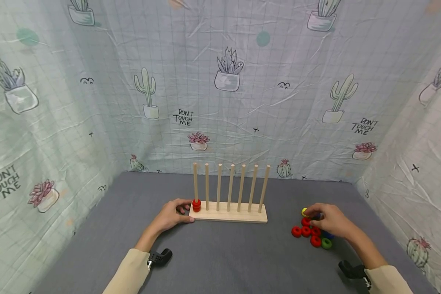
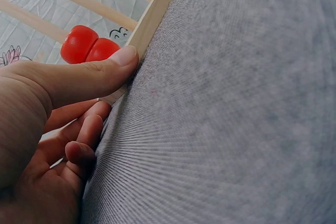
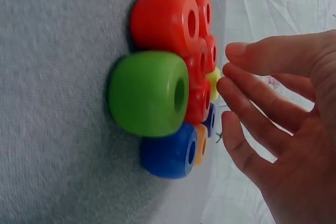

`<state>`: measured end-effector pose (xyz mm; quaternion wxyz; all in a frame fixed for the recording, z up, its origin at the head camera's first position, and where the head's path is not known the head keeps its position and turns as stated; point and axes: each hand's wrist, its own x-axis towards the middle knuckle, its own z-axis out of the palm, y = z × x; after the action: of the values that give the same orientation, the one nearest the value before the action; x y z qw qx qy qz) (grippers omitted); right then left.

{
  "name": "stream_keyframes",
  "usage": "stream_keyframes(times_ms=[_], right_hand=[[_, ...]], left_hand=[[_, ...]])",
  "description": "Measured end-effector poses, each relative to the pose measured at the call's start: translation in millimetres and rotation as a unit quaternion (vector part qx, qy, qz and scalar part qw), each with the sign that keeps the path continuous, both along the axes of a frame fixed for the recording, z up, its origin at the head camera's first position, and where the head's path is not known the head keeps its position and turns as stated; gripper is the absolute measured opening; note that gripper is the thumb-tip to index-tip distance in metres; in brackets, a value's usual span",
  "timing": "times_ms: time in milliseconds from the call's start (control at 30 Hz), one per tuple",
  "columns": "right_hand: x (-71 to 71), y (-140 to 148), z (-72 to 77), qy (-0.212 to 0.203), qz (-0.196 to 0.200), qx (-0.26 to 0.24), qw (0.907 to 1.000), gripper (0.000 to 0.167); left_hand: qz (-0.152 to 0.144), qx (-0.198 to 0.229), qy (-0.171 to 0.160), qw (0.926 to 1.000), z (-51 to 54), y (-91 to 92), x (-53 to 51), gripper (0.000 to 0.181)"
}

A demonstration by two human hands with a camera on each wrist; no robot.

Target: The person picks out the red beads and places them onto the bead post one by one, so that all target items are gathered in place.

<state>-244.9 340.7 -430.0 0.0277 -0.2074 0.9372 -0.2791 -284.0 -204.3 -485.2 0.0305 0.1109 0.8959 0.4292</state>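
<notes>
Gripping wooden rack (image 1: 226,216) with left hand (image 1: 170,215), right hand (image 1: 330,220) half-spread above beads (image 1: 306,231)

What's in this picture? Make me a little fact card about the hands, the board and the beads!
Board: wooden, seven upright pegs
Leftmost peg: two red beads
Left hand: holds the board's left end
Right hand: over the loose beads, no bead seen in it
Loose bead colours: red, green, blue, yellow, orange
Backdrop: cactus-print cloth

Loose beads (image 1: 306,231) in high head view, close right-wrist view
</notes>
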Motion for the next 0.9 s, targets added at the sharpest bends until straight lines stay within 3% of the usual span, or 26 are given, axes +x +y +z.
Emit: stream_keyframes(times_ms=[233,400,900], right_hand=[[-4.9,1,-1.6,-0.018,-0.002,0.036,0.9992,0.025],[-7.7,4,-6.9,-0.039,-0.008,0.032,0.9987,0.027],[-9.7,5,-12.3,-0.023,0.013,0.031,0.9992,0.025]], left_hand=[[0.002,0.005,0.006,1.0000,0.7,-1.0,1.2,0.067],[0.001,0.009,0.006,0.9999,1.2,0.3,-0.2,0.067],[-0.004,0.008,0.009,0.9999,-0.5,-0.5,0.0,0.067]])
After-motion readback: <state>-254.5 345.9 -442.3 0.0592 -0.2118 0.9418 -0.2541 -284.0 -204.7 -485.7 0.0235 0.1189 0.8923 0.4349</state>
